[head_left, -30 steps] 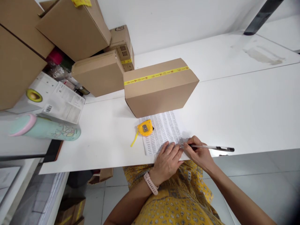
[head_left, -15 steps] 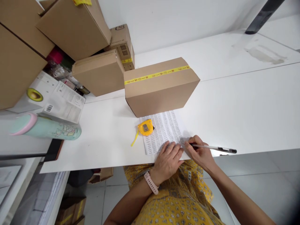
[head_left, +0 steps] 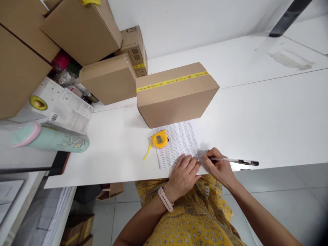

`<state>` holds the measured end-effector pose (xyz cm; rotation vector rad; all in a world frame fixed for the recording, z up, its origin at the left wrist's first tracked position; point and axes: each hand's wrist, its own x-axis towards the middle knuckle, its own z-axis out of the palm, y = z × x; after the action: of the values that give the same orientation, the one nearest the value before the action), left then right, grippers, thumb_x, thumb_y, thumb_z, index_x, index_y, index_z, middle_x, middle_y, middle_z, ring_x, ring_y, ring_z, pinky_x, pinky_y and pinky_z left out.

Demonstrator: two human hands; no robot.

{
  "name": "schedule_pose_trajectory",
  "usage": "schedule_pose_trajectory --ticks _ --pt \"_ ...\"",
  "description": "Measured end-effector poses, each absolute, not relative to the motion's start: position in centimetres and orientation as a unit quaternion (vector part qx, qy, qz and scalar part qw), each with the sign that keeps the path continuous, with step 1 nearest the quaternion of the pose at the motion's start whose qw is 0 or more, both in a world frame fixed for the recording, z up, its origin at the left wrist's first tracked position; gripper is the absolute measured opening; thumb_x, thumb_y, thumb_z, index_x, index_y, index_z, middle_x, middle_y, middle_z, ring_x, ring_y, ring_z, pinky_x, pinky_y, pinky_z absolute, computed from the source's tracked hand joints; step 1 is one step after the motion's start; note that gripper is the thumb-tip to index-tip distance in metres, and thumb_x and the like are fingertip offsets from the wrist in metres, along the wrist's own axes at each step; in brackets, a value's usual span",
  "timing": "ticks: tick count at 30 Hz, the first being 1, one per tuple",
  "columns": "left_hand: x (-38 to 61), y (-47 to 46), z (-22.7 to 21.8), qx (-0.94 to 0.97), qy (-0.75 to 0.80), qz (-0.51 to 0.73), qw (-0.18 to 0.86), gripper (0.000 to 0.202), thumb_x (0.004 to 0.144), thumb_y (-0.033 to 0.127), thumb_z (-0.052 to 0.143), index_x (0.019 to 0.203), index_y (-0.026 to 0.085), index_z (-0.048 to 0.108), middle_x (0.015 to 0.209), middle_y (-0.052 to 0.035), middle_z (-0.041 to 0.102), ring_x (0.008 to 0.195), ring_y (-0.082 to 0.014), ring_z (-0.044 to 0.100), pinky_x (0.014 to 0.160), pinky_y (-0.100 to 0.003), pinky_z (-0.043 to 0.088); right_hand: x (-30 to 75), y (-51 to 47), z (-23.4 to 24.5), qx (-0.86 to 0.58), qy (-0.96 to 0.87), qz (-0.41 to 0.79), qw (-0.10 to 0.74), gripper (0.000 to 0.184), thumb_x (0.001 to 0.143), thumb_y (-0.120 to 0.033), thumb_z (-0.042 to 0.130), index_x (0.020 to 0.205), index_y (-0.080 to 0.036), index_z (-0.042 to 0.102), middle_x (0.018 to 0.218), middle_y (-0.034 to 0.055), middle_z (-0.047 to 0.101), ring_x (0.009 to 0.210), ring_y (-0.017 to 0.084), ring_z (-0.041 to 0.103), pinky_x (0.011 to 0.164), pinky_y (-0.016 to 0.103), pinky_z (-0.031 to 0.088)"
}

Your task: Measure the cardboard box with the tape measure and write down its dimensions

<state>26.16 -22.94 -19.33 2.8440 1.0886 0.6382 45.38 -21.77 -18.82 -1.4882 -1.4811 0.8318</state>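
A printed sheet of paper point(head_left: 179, 140) lies on the white table point(head_left: 256, 116) near its front edge. My left hand point(head_left: 183, 176) rests flat on the sheet's near end, fingers stretched out, a pink watch on the wrist. My right hand point(head_left: 218, 167) is closed on a pen point(head_left: 232, 161), whose tip touches the sheet's right side. A yellow tape measure point(head_left: 159, 140) sits on the sheet's left edge. A brown cardboard box point(head_left: 175, 92) sealed with yellow tape stands just behind the sheet.
More cardboard boxes point(head_left: 107, 78) are stacked at the back left. A white product box with an avocado picture point(head_left: 58, 106) and a mint green bottle with a pink cap point(head_left: 48, 140) lie on the left. The floor point(head_left: 282, 201) shows below the table's front edge.
My right hand and the pen shifted very slightly at the sheet's right side. My left hand and everything else stayed put.
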Motion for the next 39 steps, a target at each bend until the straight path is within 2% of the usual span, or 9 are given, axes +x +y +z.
schedule_pose_trajectory --ticks 14,25,31,39 --pt "26.14 -22.97 -19.39 0.919 0.352 0.178 0.026 0.044 0.105 0.041 0.047 0.137 0.011 0.056 0.138 -0.0122 0.064 0.135 -0.0255 0.054 0.123 -0.046 0.034 45.37 -21.86 -18.75 -0.605 -0.572 0.353 0.427 0.032 0.094 -0.045 0.06 0.074 -0.024 0.047 0.058 -0.0039 0.046 0.05 0.012 0.039 0.044 0.025 0.032" --pt "26.16 -23.02 -19.47 0.918 0.353 0.177 0.026 0.045 0.105 0.042 0.047 0.137 0.012 0.057 0.139 -0.0118 0.064 0.134 -0.0253 0.054 0.123 -0.046 0.034 45.52 -21.75 -18.78 -0.605 -0.57 0.362 0.423 0.029 0.092 -0.039 0.062 0.074 -0.024 0.046 0.059 -0.004 0.044 0.051 0.012 0.039 0.045 0.025 0.031" --pt "26.18 -22.98 -19.15 0.917 0.353 0.181 0.029 0.043 0.106 0.042 0.046 0.135 0.012 0.057 0.139 -0.0115 0.064 0.134 -0.0247 0.054 0.121 -0.046 0.036 46.05 -21.3 -18.27 -0.605 -0.557 0.385 0.418 0.027 0.093 -0.04 0.061 0.076 -0.024 0.047 0.061 -0.0037 0.043 0.052 0.012 0.038 0.044 0.025 0.029" --pt "26.22 -22.93 -19.17 0.915 0.353 0.191 0.025 0.043 0.105 0.041 0.046 0.135 0.012 0.057 0.138 -0.0111 0.064 0.134 -0.025 0.054 0.121 -0.045 0.036 46.06 -21.32 -18.4 -0.598 -0.583 0.361 0.416 0.029 0.094 -0.04 0.06 0.073 -0.024 0.046 0.06 -0.0031 0.044 0.052 0.013 0.04 0.045 0.026 0.031"
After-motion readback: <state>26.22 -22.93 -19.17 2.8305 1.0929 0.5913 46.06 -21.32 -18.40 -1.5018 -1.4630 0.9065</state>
